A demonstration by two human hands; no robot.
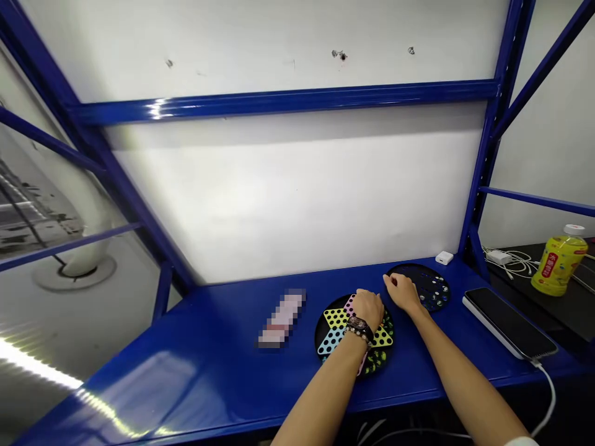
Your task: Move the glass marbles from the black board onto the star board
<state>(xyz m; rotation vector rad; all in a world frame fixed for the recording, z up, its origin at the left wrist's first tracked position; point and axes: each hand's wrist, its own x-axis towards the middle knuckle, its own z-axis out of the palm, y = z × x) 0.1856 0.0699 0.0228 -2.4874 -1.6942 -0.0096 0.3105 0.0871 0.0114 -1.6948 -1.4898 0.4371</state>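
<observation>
A round black Chinese checkers board (318,323) with a star of yellow, blue and pink holed panels lies on the blue shelf. Over the upper right part of its star is my left hand (369,308), back upward, with a watch and beads at the wrist. Its fingers are curled and their tips hidden. Green marbles (375,361) lie along the board's near right rim. My right hand (403,291) is at the left side of a round black tray (413,270), fingers curled closed; what they hold, if anything, is hidden. Dark, green and white marbles (436,290) are scattered in that tray.
A blurred-out pinkish item (282,319) lies left of the board. A phone (509,322) with a white cable rests at the right, near a small white adapter (444,257). Beyond the blue frame post (483,161) stands a yellow drink bottle (559,260).
</observation>
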